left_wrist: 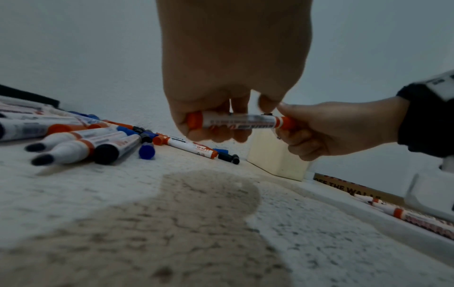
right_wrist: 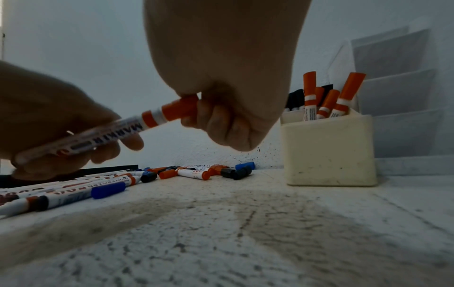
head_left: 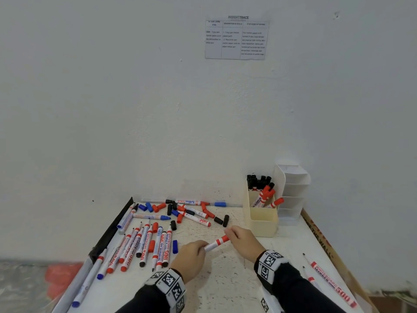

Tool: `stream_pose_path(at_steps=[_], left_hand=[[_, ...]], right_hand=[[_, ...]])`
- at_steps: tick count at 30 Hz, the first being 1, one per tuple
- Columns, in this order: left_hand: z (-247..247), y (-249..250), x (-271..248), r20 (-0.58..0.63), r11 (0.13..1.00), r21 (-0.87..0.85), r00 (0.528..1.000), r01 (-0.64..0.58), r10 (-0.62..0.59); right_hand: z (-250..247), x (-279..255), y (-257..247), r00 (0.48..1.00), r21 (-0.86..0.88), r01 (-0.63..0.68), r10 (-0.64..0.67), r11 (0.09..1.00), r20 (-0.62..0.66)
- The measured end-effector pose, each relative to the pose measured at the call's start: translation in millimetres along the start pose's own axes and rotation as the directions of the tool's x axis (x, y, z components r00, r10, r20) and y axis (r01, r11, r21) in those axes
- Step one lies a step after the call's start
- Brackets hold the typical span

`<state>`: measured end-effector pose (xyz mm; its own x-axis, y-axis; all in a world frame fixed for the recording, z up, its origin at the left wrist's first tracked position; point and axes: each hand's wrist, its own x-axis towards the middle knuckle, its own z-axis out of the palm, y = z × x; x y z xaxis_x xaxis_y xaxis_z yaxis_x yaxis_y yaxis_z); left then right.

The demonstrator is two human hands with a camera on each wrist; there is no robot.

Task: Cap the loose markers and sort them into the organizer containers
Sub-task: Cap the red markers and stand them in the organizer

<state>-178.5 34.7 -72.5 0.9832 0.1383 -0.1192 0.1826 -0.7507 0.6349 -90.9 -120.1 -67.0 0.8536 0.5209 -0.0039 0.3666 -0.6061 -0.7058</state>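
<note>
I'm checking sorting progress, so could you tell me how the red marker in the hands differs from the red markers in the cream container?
The held red marker lies nearly level above the table, left hand on its barrel, right hand on its cap; the red markers in the cream container stand leaning, caps up, untouched. It is single; they are several, beside black-capped ones. All wear red caps.

Two organizers (head_left: 262, 222), roughly thirty markers (head_left: 144, 245).

Low in the head view, the left hand (head_left: 191, 256) and right hand (head_left: 242, 240) are raised close together, fingers curled; black sleeves (head_left: 300, 294) are worn, the right thumb seemingly pinched
</note>
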Motion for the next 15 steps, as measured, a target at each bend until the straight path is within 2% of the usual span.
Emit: stream_pose_path(at_steps=[5, 7, 10, 12, 15], left_hand=[[16, 17, -3, -0.01, 0.995, -0.073, 0.997, -0.072, 0.071], [20, 29, -5, 0.071, 0.977, -0.209, 0.995, -0.051, 0.068], [20, 46, -11, 0.32, 0.851, -0.504, 0.947, 0.147, 0.026], [20, 52, -10, 0.413, 0.814, -0.543, 0.91, 0.204, 0.047], [25, 63, -8, 0.387, 0.859, -0.498, 0.917, 0.119, 0.097]], right_hand=[[-9, -13, -9, 0.988, 0.062, -0.058, 0.066, 0.996, -0.138], [-14, -19, -11, 0.982, 0.121, -0.049, 0.07, 0.991, -0.174], [-22, -32, -7, 0.982, 0.178, 0.027, 0.007, 0.984, -0.188], [-28, -41, -1, 0.979, 0.196, 0.073, -0.032, 0.978, -0.204], [-38, -48, 10, 0.976, 0.2, 0.089, -0.045, 0.976, -0.213]])
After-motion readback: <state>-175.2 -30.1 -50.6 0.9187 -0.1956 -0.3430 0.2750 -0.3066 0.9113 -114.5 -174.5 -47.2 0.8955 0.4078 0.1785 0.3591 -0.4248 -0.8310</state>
